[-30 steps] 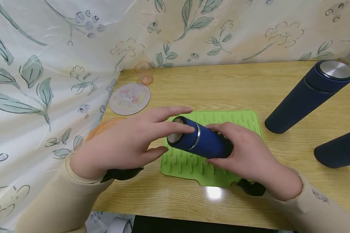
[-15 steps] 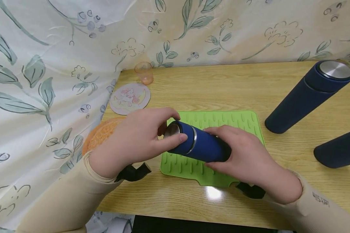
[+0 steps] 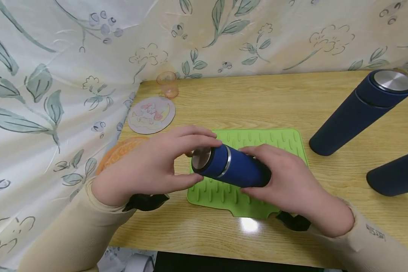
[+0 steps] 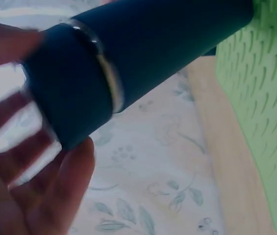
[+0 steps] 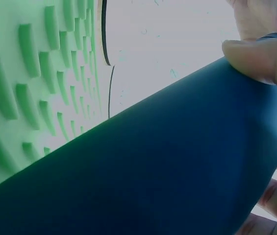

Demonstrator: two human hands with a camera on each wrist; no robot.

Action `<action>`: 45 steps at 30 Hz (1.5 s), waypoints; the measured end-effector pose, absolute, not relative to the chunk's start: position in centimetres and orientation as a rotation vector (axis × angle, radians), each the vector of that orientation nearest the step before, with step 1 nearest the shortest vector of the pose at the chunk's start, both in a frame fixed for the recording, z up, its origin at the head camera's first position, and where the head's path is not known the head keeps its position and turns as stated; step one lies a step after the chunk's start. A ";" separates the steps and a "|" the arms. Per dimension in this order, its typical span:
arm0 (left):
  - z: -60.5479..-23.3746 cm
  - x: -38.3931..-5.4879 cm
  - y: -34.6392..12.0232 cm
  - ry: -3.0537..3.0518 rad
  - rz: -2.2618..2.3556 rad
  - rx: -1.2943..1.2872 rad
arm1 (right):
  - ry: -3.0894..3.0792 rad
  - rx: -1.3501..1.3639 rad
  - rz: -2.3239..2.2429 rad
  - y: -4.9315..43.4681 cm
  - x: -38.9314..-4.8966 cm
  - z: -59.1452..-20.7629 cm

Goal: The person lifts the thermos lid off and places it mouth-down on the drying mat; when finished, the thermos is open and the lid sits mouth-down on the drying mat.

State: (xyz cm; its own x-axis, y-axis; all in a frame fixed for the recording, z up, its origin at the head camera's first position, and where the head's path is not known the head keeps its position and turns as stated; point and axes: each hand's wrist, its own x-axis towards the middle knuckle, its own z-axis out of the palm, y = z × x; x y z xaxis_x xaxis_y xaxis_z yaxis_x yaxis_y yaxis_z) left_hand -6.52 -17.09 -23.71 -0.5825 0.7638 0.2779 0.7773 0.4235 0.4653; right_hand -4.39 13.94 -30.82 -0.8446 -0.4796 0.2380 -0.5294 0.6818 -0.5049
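Note:
A blue thermos [image 3: 243,168] is held on its side, tilted, above a green ribbed mat [image 3: 210,194]. My right hand [image 3: 289,179] grips its base end from the right, thumb on the near side and fingers on the far side. At the other end, my left hand [image 3: 146,164] spans the lid [image 3: 219,161], which has a silver top and sits against a shiny metal ring. In the left wrist view, thumb and fingertips touch opposite sides of that lid. The right wrist view is mostly filled by the thermos's dark body.
Two taller dark blue thermoses [image 3: 357,113] stand at the right, one cut off by the frame. At the back left are a clear pink cup [image 3: 168,85] and a round unicorn coaster [image 3: 152,115]. An orange disc [image 3: 117,153] lies partly behind the left hand.
My left hand moved from outstretched fingers over the lid, to curled round it with the wrist turned, then turned back with thumb and fingers at its edges. The right hand keeps its hold.

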 end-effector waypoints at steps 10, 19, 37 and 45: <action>-23.7 -6.4 -16.5 -2.773 -0.741 -1.212 | -2.794 0.845 0.890 14.2 -4.5 -30.8; -24.2 -6.7 -17.1 -2.477 -0.791 -1.627 | -2.812 0.844 0.879 14.5 -4.8 -30.7; -24.2 -7.6 -17.7 -2.601 -1.350 -0.908 | -2.803 0.726 0.963 15.1 -5.1 -30.3; -25.5 -8.9 -18.2 -2.660 -1.329 -0.651 | -2.654 0.525 1.130 16.2 -5.8 -30.2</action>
State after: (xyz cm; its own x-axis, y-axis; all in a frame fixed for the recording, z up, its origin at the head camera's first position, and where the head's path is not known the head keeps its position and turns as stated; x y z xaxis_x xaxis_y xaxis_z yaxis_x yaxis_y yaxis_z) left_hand -8.90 -18.16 -25.53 -0.9042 0.3301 0.2711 0.4150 0.5285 0.7405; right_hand -5.76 16.24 -30.18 -0.9147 -0.2404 0.3248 -0.4007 0.6430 -0.6527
